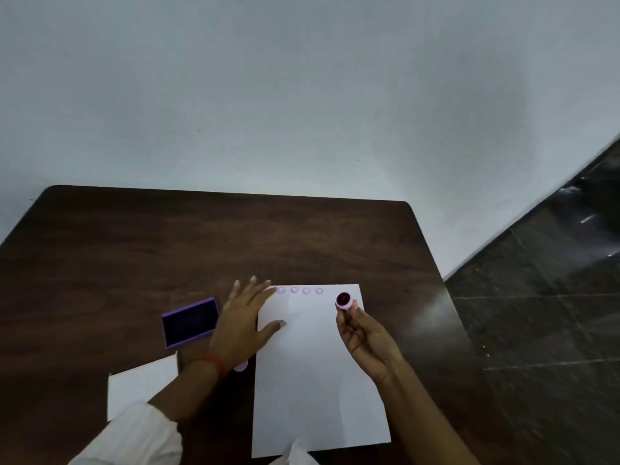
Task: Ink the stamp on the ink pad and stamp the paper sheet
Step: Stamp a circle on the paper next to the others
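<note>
My right hand (364, 337) pinches the stamp (343, 301) between thumb and fingertips, grip closed on its pink barrel. The stamp is tilted so its dark, inked round face points up toward the camera. It sits over the top right corner of the paper sheet (315, 374); I can't tell if it's touching the paper or held just above.

My left hand (243, 322) lies flat, fingers spread, holding nothing. The palm is on the tabletop (167, 250), with the thumb and index fingertip overlapping the sheet's left edge and top left corner. There's an orange thread band (214, 362) on that wrist and a white sleeve (134, 434) lower down.

The sheet lies lengthwise away from me, middle-right on the dark wood tabletop. A row of 4 faint round purple stamp marks (300, 290) runs along its top edge, left of the stamp.

The ink pad (190, 322) is open, with a purple case and a dark pad, and sits just left of my left hand, apart from the sheet. A second white paper (141, 387) lies near left, partly under my forearm. A small pink thing (241, 365) peeks out below the left wrist; too hidden to identify.
</note>
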### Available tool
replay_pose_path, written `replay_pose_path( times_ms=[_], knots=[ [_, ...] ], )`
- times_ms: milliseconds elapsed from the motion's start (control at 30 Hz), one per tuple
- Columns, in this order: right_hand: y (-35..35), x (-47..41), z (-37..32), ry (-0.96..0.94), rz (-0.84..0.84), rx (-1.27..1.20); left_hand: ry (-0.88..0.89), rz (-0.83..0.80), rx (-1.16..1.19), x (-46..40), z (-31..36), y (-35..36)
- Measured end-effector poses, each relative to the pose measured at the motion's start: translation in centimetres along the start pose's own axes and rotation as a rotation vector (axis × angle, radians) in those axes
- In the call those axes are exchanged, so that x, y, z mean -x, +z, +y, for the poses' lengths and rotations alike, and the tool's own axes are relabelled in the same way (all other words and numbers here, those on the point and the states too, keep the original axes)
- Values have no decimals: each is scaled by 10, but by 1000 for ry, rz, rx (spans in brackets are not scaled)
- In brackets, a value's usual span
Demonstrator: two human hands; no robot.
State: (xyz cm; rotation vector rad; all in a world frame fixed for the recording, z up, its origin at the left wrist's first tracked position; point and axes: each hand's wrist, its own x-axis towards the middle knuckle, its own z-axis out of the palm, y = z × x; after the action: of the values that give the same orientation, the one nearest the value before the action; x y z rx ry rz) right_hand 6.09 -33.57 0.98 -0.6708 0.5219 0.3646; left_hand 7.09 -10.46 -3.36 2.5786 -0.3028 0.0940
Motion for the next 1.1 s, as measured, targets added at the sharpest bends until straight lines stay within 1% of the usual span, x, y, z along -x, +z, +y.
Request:
replay_pose_path(
  times_ms=[133, 267, 333, 467, 667, 733, 800, 833, 900, 967, 1100],
  knots=[
    [-9, -8, -10, -25, 46, 31, 85, -97, -36, -27, 24, 18],
    [-14, -20, -16, -86, 139, 152, 76, -197, -64, -48, 36, 31],
    [-16, -27, -17, -126, 204, 252, 71, -236, -88, -55, 37, 36],
    [-16, -40, -16, -245, 308, 474, 77, -259, -106, -63, 33, 44],
    [-6, -52, -11, -526, 403, 947, 43, -301, -111, -63, 25, 48],
    [-3, -55, -6, -581, 408, 1057, 34, -313, -116, -64, 25, 48],
    [1, -61, -3, -517, 369, 1115, 28, -324, -127, -65, 25, 48],
    [3, -64, -2, -479, 345, 1185, 23, -330, -135, -65, 25, 48],
    [5, -69, -2, -507, 374, 1430, 18, -342, -150, -66, 24, 48],
    [9, -69, -5, -549, 396, 1598, 22, -344, -164, -66, 23, 49],
    [16, -71, -8, -445, 346, 1764, 28, -348, -170, -67, 23, 48]
  ],
)
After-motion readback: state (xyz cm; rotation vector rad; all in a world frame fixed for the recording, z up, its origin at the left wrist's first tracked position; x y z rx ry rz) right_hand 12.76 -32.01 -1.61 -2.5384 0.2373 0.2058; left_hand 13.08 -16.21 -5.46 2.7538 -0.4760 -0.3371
